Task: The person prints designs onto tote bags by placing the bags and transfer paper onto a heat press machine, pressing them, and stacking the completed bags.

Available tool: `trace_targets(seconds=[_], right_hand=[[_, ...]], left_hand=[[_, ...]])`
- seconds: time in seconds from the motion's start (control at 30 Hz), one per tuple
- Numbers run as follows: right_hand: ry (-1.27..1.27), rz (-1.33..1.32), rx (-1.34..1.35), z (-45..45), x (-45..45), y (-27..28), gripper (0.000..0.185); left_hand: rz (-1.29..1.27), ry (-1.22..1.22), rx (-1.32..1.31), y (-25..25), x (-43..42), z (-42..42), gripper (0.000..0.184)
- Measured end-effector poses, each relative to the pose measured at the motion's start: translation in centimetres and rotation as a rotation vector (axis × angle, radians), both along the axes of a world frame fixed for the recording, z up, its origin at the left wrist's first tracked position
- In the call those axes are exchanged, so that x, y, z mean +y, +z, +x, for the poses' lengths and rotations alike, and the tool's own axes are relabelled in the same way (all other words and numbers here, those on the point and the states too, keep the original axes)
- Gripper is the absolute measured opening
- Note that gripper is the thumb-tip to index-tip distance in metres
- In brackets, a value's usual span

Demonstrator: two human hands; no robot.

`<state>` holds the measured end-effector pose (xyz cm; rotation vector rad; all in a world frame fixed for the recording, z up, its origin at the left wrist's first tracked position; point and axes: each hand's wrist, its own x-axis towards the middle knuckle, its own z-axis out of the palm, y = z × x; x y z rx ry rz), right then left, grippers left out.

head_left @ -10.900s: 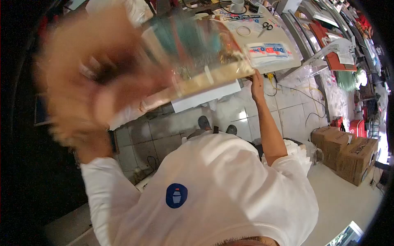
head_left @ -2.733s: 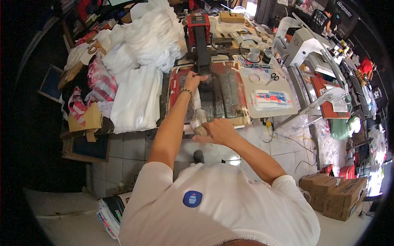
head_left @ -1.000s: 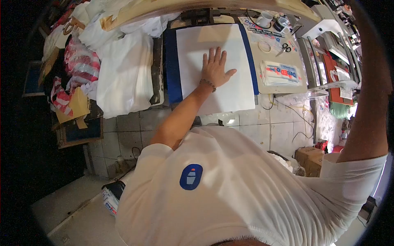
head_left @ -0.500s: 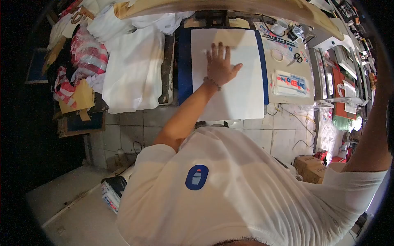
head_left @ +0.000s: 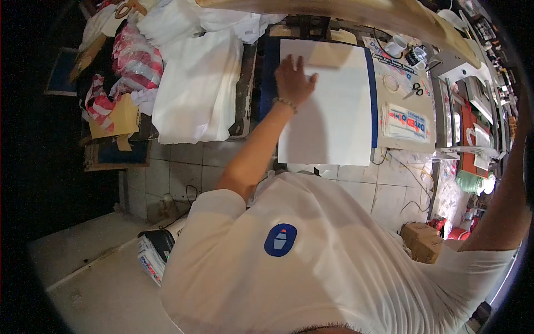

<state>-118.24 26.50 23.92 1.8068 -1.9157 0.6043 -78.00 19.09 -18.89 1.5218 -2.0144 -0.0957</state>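
A large white sheet (head_left: 345, 111) lies flat over a dark blue board (head_left: 374, 100), whose edges show at the left and right. I cannot tell whether the sheet is cloth or paper. Near its upper left edge is my left hand (head_left: 295, 82), palm down and holding nothing, with the fingers stretched and slightly bent. A beaded bracelet (head_left: 285, 103) circles that wrist. My right arm (head_left: 503, 206) rises along the right edge of the view, and its hand is out of sight.
A stack of folded white fabric (head_left: 194, 89) lies left of the board, beside red-and-white plastic bundles (head_left: 136, 58). Scissors (head_left: 417, 89), a tape roll (head_left: 391, 83) and a printed packet (head_left: 405, 122) are at the right. A long beam (head_left: 356, 10) crosses overhead.
My left hand has slid left across the sheet toward its left edge, and its fingers are less spread. The whole view has shifted slightly, so the scene appears farther right.
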Motion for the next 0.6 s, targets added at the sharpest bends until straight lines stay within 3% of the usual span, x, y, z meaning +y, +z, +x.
trace_targets(seconds=[0.13, 0.27, 0.33, 0.37, 0.4, 0.43, 0.47, 0.53, 0.6], right_hand=[[0.167, -0.203, -0.05, 6.5, 0.6, -0.5, 0.049], [0.432, -0.337, -0.323, 12.7, 4.2, -5.0, 0.048], [0.505, -0.156, -0.533, 13.9, 6.5, -11.0, 0.048], [0.519, 0.206, -0.635, 11.6, 7.2, -15.7, 0.03], [0.619, 0.216, -0.684, 13.7, 8.4, -18.5, 0.021], [0.466, 0.258, -0.499, 13.5, 9.0, -22.3, 0.013], [0.383, 0.346, -0.645, 13.2, 9.7, -26.9, 0.016], [0.486, 0.298, -0.784, 12.7, 12.2, -33.6, 0.014], [0.303, 0.413, -1.002, 13.5, 15.5, -36.8, 0.015]], left_hand=[[0.186, 0.151, -0.077, 0.1, -2.3, 3.9, 0.069], [0.279, 0.192, -0.103, 0.4, -2.9, 4.5, 0.066], [0.298, 0.222, -0.079, 1.2, -2.7, 4.3, 0.067], [0.323, 0.221, -0.045, 1.6, -2.5, 4.4, 0.068], [0.319, 0.231, -0.051, 1.8, -2.5, 4.6, 0.068], [0.347, 0.237, -0.034, 2.0, -2.4, 4.5, 0.07], [0.375, 0.237, -0.016, 2.2, -2.4, 4.3, 0.072], [0.377, 0.238, 0.014, 2.3, -2.5, 4.2, 0.073], [0.322, 0.234, 0.036, 1.6, -2.7, 4.1, 0.071]])
